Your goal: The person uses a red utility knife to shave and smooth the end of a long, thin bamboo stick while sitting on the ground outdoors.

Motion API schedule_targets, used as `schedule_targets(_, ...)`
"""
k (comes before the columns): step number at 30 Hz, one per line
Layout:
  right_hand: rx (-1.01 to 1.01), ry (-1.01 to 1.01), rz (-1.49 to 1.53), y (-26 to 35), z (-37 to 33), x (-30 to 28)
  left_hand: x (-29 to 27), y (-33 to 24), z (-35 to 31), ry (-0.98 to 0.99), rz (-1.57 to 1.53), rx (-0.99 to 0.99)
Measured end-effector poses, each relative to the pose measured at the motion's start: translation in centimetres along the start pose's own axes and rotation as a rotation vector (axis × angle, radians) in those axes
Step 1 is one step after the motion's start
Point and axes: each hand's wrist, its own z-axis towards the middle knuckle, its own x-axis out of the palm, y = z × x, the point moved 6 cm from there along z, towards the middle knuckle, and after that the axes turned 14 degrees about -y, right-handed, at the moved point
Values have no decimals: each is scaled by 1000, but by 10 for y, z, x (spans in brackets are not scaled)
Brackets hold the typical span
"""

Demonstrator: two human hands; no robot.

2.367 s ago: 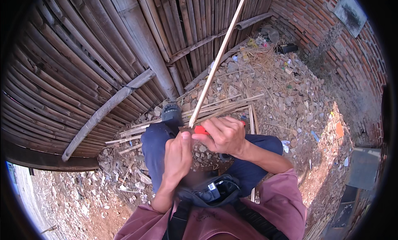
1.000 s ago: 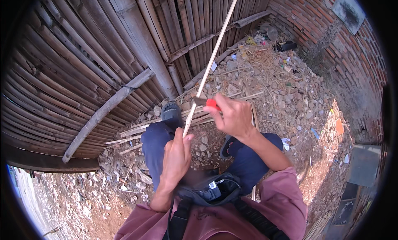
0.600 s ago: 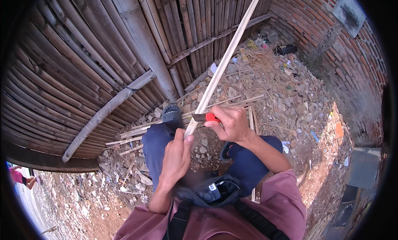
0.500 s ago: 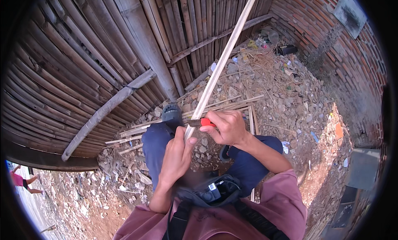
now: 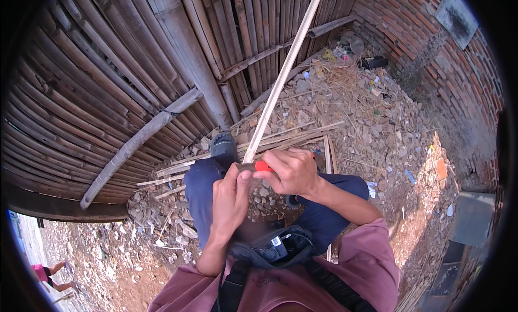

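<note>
My left hand [image 5: 230, 200] is closed round the lower end of a long pale bamboo strip [image 5: 278, 85], its thumb close to the blade. The strip slants from my lap up and away to the right, past the top of the view. My right hand [image 5: 291, 170] grips a knife by its red handle [image 5: 263, 166]. The knife's short dark blade [image 5: 247, 167] lies across the strip just at my left fingertips. Its cutting edge is too small to make out.
More bamboo strips [image 5: 310, 133] lie on the rubble between and beyond my feet. A bamboo wall [image 5: 124, 69] rises on the left, a brick wall [image 5: 399, 21] on the right. An open black bag [image 5: 275, 247] rests at my waist. Another person [image 5: 46, 274] shows at far left.
The knife and my right hand have moved down along the strip to my left fingertips. The strip has tilted slightly left. The person at far left has moved lower in view.
</note>
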Motion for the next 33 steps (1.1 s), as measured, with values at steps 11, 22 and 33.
schedule_targets(11, -42, -79, -134, -8, 9, -7, 0, -12, 8, -26, 105, 69)
schedule_targets(22, -14, -35, -209, -9, 15, -6, -4, -14, 15, -49, 115, 65)
schedule_targets(33, 571, -269, -604, -119, 58, -90, -21, 6, -6, -3, 250, -25)
